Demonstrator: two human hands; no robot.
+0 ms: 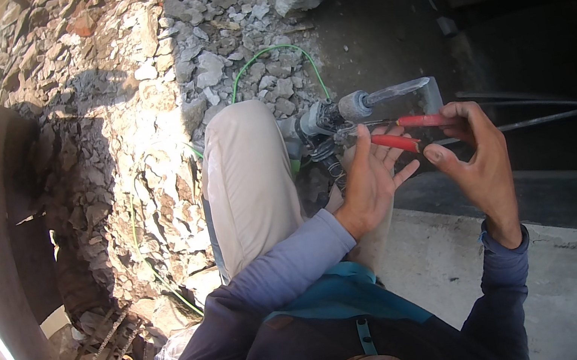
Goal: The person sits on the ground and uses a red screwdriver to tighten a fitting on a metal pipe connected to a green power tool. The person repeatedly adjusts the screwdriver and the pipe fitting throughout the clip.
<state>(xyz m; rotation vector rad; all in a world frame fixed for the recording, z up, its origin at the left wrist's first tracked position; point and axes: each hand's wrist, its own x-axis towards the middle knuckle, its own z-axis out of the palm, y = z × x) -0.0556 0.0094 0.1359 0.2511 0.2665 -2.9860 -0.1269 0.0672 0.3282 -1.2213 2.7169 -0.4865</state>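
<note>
Red-handled pliers (396, 141) held in midair between 2 hands, beyond the far edge of the concrete slab (460, 250); the 2 handles spread apart, head toward the left. Right hand (476, 152): grip closed on the pliers, fingers curled at the upper handle, thumb by the lower handle's end. Left hand (372, 185): palm up, thumb near the plier head, fingers part-spread below; cannot tell whether its grip is closed. Just beyond: power tool (317, 122) with chisel bit (396, 91); green cable (273, 48) loops over rubble (209, 67)
</note>
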